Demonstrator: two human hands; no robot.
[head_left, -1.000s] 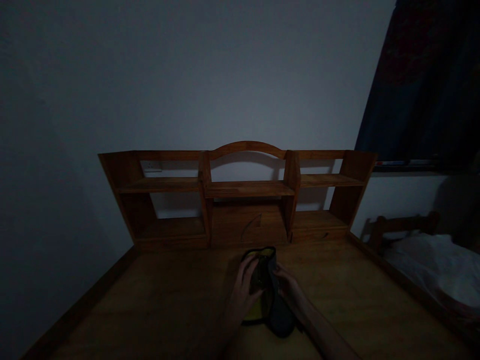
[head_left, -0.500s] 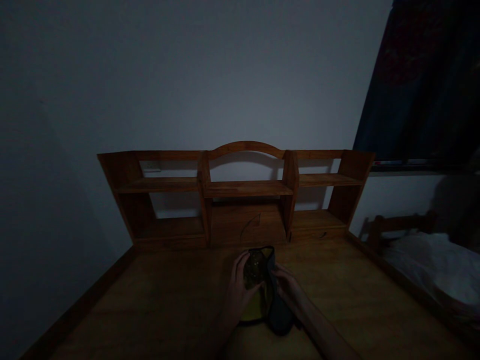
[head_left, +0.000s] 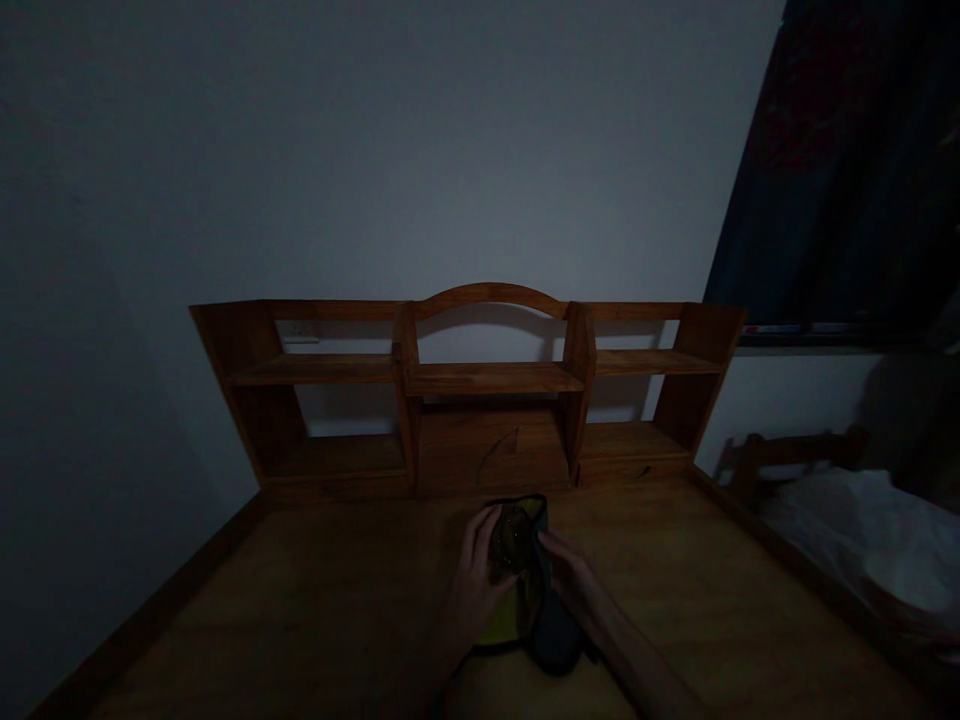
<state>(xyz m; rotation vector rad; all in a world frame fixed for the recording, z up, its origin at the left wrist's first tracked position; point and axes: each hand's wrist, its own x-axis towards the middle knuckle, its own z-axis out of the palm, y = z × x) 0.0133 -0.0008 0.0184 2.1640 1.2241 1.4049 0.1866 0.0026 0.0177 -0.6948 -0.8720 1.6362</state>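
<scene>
A dark grey pouch [head_left: 556, 630] with black edging and a yellow-green lining lies on the desk in front of me, spread partly apart. My left hand [head_left: 474, 570] curls round the side of a dark, rounded, shiny object [head_left: 511, 538] with small glints; the dim light hides its kind. That object sits against the yellow lining, at the pouch's far end. Fingers of my right hand [head_left: 568, 570] pinch the raised grey flap of the pouch from the right. Part of the lining is covered by my left hand.
Behind the pouch, along the wall, stands a wooden shelf unit [head_left: 495, 378] on the wooden desk [head_left: 337, 590]. To the right are a chair back [head_left: 806, 450], a pale plastic-looking heap [head_left: 877, 540] and a dark curtain [head_left: 840, 180].
The shiny object has shifted and turned slightly within my left hand, lower against the lining. More yellow lining shows at the pouch's far end. Both hands keep their hold.
</scene>
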